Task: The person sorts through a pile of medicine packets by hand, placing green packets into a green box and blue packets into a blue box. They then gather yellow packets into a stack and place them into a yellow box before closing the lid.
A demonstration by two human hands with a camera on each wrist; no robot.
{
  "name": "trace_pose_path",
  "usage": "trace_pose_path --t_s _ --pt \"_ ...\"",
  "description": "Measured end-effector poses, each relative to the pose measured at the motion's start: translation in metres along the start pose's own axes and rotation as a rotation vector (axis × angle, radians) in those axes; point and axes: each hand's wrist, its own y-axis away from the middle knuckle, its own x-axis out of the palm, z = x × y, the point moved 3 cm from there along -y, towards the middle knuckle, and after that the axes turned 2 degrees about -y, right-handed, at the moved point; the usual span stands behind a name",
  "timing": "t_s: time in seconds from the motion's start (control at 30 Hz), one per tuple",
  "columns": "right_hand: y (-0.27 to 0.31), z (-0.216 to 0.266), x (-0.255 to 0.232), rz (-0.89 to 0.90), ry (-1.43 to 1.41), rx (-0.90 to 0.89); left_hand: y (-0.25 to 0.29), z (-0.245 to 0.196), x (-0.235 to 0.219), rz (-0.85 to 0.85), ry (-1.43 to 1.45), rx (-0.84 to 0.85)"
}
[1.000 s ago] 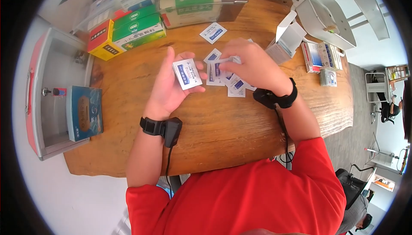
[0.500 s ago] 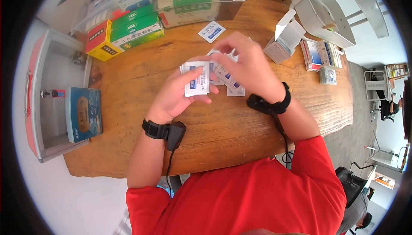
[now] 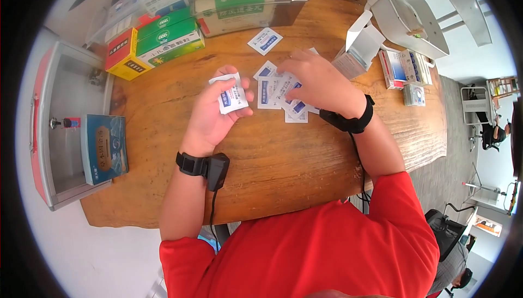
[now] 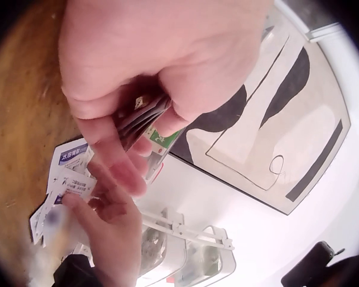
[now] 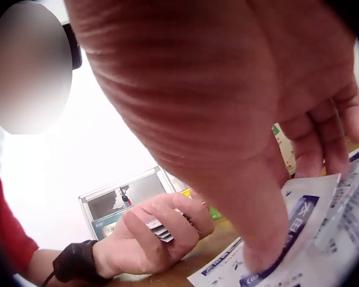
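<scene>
My left hand (image 3: 208,117) holds a small stack of white sachets (image 3: 234,99) with blue labels, the thumb lying across the top one. Edges of several stacked sachets (image 4: 145,122) show between the curled fingers in the left wrist view. Over the loose pile of sachets (image 3: 267,95) on the table is my right hand (image 3: 326,84). In the right wrist view its thumb lies on the printed face of a sachet (image 5: 305,206), with the fingers behind it. One more sachet (image 3: 265,41) lies apart, farther back.
An opened white carton (image 3: 354,58) stands right of the pile, with small medicine boxes (image 3: 403,69) beyond. Green and yellow boxes (image 3: 163,39) and a clear bin (image 3: 289,12) line the back. A metal-framed case (image 3: 54,134) and blue box (image 3: 104,148) are at left.
The left hand moved right to meet the right hand, then back left with the stack, its thumb now over the top sachet. The right hand stays at the pile, whose sachets have shifted.
</scene>
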Motion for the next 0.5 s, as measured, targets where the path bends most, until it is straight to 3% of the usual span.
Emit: trace_pose_path --t_s 0.1,0.17,0.2,0.27,0.3,0.37,0.4,0.47,0.5 --pt "-0.001 -0.004 -0.007 0.006 -0.101 0.020 -0.001 0.001 -0.001 0.019 -0.045 -0.030" --pt "-0.003 0.003 -0.022 0.119 -0.397 0.101 0.000 0.001 0.002 0.014 -0.138 -0.033" --pt "-0.003 0.008 -0.028 0.122 -0.396 0.098 0.001 0.001 0.003 0.012 -0.136 -0.030" --pt "0.002 0.023 -0.035 0.174 -0.558 -0.065 0.002 0.003 0.009 0.107 -0.165 -0.064" --pt "0.003 0.025 -0.033 0.173 -0.558 -0.064 0.004 0.005 0.013 0.108 -0.165 -0.065" --pt "0.000 0.036 -0.027 0.096 -0.613 -0.184 0.011 0.013 0.023 0.146 -0.194 -0.088" --pt "-0.001 0.043 -0.021 0.094 -0.614 -0.181 0.011 0.016 0.023 0.147 -0.195 -0.092" --pt "-0.004 0.051 -0.008 -0.020 -0.665 0.018 0.012 0.021 0.028 0.364 -0.278 -0.077" --pt "-0.006 0.050 -0.002 -0.127 -0.559 -0.076 0.014 0.018 0.026 0.355 -0.333 -0.130"
